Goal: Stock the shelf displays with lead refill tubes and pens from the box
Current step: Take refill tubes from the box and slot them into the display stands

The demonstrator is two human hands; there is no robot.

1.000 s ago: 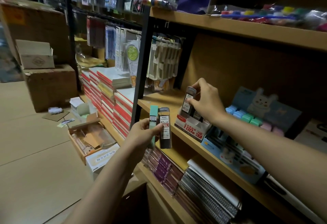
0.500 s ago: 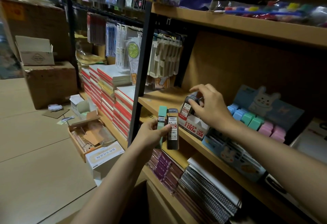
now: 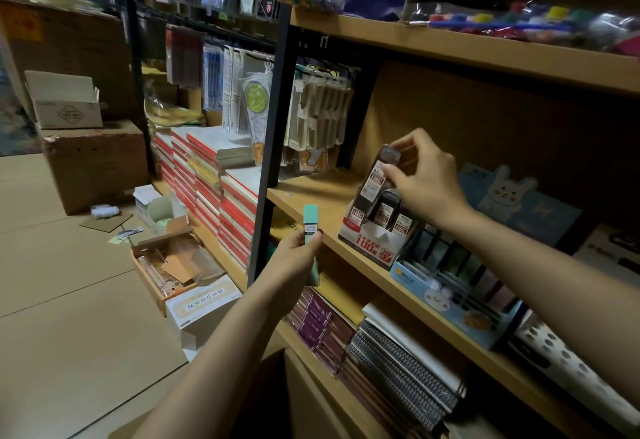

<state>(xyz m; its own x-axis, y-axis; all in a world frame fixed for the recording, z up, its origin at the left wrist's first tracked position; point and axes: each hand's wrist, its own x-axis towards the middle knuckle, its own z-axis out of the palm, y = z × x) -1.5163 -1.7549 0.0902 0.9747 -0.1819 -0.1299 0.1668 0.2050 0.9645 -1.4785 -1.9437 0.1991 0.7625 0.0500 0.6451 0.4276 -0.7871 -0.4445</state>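
Observation:
My left hand (image 3: pixel 294 256) grips a mint-green lead refill tube (image 3: pixel 310 218) upright in front of the shelf edge (image 3: pixel 349 258). A dark sliver shows beside the tube; I cannot tell what it is. My right hand (image 3: pixel 420 184) pinches a dark lead refill tube (image 3: pixel 377 177) with a red-and-white label, tilted at the back left of a red-and-white display box (image 3: pixel 372 246). Several dark tubes (image 3: pixel 385 213) stand in that box. A blue bunny display box (image 3: pixel 446 300) with pastel tubes sits right of it.
A black upright post (image 3: pixel 273 119) divides the shelving just left of my left hand. An open box (image 3: pixel 166 265) and a white carton (image 3: pixel 202 300) lie on the floor below. Red notebook stacks (image 3: pixel 211 192) and spiral notebooks (image 3: pixel 405 369) fill lower shelves. Cardboard cartons (image 3: pixel 93 161) stand far left.
My right hand pushed a dark tube down into the display box and now pinches one tilted above it. In my left hand the dark tube beside the green one no longer plainly shows.

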